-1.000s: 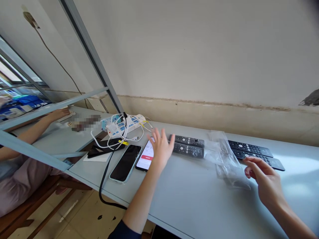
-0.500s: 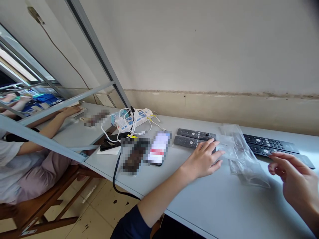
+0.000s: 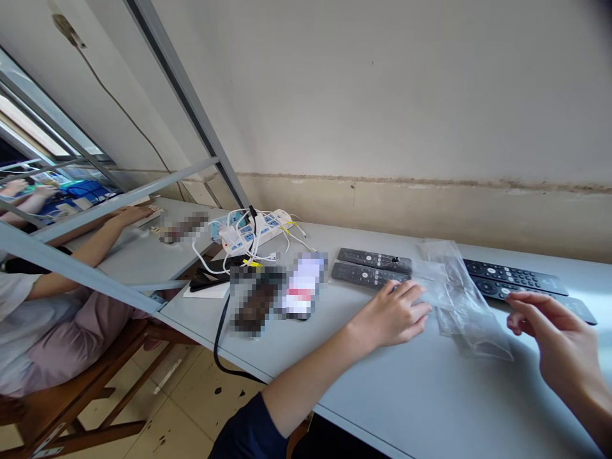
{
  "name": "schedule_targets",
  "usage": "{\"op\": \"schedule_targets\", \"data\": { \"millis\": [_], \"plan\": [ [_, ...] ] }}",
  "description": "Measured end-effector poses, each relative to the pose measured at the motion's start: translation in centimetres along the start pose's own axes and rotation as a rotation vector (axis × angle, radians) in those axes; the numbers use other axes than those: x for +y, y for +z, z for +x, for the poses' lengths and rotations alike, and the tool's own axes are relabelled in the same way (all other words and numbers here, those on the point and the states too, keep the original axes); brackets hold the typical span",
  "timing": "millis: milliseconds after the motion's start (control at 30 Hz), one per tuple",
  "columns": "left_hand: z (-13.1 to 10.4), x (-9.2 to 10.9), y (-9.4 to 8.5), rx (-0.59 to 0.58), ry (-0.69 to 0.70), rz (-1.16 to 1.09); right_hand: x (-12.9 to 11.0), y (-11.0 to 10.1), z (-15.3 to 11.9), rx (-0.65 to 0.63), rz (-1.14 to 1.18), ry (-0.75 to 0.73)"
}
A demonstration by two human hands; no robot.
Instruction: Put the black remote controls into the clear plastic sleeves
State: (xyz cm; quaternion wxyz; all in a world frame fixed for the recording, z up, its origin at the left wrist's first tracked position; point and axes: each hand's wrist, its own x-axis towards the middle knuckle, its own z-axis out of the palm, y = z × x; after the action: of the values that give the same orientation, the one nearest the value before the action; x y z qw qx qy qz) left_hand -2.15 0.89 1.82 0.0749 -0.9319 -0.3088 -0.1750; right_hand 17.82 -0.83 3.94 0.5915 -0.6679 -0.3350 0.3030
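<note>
Well left of the clear plastic bags (image 3: 471, 306), a co-worker's hand (image 3: 130, 215) rests on another table. Nearer, though left of the bags, a hard white power strip (image 3: 270, 226) lies under tangled cables, beside a dark pixelated thing (image 3: 258, 303) and a flat phone (image 3: 302, 287) whose lit screen is also pixelated.

Just left of the bags, two slim black remotes lie side by side, the far one (image 3: 375, 259) and the near one (image 3: 356, 274); both look dulled and speckled, probably by a film sleeve. The left hand (image 3: 394, 313) reaches the near one's bag-side end, fingers bent and slightly fanned. Whether they pinch it I cannot tell.

The step in hand looks like a touch or first hold on this remote. A sure lift would call for thumb and fingers closing on its narrow edges, as slick film could slide.

The bags themselves are thin, crinkled and glossy, flat on the smooth grey tabletop (image 3: 430, 398). Just right of them lie two bare remotes (image 3: 519, 276), long matte bars with rounded buttons. Over the nearer bar, the right hand (image 3: 557, 335) is loosely curled, with nothing visible in it.
</note>
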Motion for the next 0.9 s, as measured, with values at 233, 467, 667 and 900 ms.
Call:
{"op": "schedule_targets", "data": {
  "millis": [233, 467, 667, 900],
  "plan": [
    [0.01, -0.08, 0.13, 0.006, 0.019, 0.025, 0.33, -0.39, 0.62, 0.026, -0.111, -0.052],
    [0.04, -0.38, -0.05, 0.03, 0.01, 0.018, 0.03, -0.33, 0.65, 0.052, -0.278, -0.071],
    [0.03, -0.51, -0.19, 0.03, -0.005, 0.011, -0.6, -0.36, 0.39, 0.058, -0.441, -0.248],
    [0.06, -0.68, -0.2, 0.026, -0.015, 0.006, -0.44, -0.42, 0.33, 0.014, -0.576, -0.301]
  ]
}}
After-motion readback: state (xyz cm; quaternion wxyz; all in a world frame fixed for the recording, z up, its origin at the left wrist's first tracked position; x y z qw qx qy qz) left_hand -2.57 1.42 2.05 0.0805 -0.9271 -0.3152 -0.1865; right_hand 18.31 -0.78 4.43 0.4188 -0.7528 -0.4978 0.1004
